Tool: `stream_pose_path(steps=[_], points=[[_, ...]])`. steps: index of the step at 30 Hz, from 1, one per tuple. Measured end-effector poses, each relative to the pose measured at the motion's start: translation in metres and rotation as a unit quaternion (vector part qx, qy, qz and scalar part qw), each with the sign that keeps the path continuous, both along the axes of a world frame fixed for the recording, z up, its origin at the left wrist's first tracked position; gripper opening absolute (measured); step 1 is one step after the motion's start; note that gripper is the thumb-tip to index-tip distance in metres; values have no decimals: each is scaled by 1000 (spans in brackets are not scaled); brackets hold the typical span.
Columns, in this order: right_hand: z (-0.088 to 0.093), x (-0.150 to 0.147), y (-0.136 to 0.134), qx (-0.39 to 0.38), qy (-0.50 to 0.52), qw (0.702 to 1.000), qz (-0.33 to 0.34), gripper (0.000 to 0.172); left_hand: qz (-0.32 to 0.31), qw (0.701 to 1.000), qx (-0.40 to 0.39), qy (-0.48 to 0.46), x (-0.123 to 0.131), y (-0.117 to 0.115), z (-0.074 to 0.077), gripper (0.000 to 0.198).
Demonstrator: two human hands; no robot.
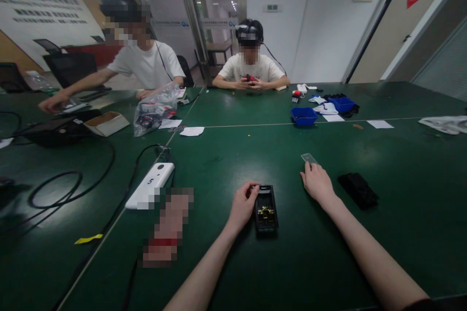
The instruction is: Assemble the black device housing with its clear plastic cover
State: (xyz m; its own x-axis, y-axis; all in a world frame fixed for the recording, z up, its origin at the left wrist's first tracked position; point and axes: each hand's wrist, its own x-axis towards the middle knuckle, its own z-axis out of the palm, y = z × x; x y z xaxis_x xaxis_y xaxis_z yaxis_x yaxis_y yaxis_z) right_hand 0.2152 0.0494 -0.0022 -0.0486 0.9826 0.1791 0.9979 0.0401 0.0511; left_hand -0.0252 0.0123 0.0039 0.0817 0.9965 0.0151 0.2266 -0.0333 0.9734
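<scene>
A small black open case (266, 207) with gold-coloured parts inside lies on the green table (233, 262) in front of me. My left hand (242, 205) grips its left edge, fingers curled over the top corner. My right hand (317, 183) rests on the table to the right, fingertips touching a small clear plastic piece (309, 158). A flat black pad (358, 189) lies just right of my right hand.
A white power strip (150, 185) and black cables (69, 184) lie at the left. Across the table, two people sit; blue trays (304, 115), paper slips (192, 131), a plastic bag (155, 109) and a cardboard box (106, 123) are near them.
</scene>
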Motion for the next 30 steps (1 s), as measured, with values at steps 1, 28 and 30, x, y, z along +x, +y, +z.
stream_pose_path(steps=[1, 28, 30], points=[[3, -9, -4, -2, -4, 1000, 13, 42, -1, 1000, 0, 1, 0, 0, 0, 24], [31, -68, -30, -114, 27, 985, 125, 26, -4, 1000, 14, 22, -1, 0, 2, 25], [37, -62, -28, -119, 75, 984, 110, 28, -6, 1000, 12, 22, -1, 0, 2, 25]])
